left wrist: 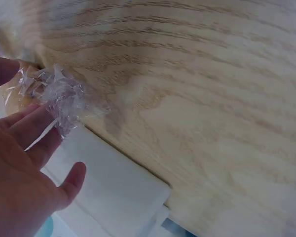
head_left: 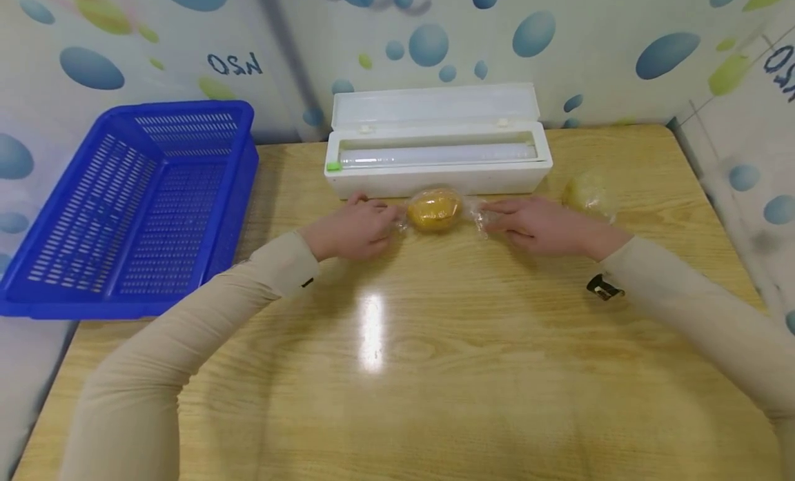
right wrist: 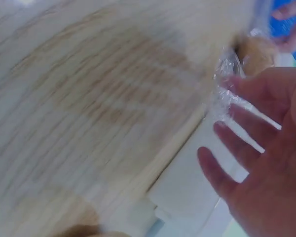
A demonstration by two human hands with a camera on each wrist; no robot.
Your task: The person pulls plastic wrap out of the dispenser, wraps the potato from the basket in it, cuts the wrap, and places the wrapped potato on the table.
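Note:
A yellow fruit (head_left: 435, 211) wrapped in clear cling film lies on the table, its exact kind unclear. Film bunches out at both ends. My left hand (head_left: 360, 227) is at the left end. In the left wrist view, its extended fingers touch the crumpled cling film (left wrist: 64, 98), and the thumb stands apart. At the right end is my right hand (head_left: 543, 224); the right wrist view shows its fingers spread, with fingertips against the film (right wrist: 224, 81). Behind the fruit stands a white cling film box (head_left: 435, 184), lid raised, a film roll (head_left: 435, 154) inside.
A blue plastic basket (head_left: 239, 212) stands at the table's left. Beyond my right wrist sits a pale yellow round item (head_left: 590, 194) in clear film, partly covered by the hand. The wooden table (head_left: 435, 370) meets a patterned wall (head_left: 472, 32) at the back.

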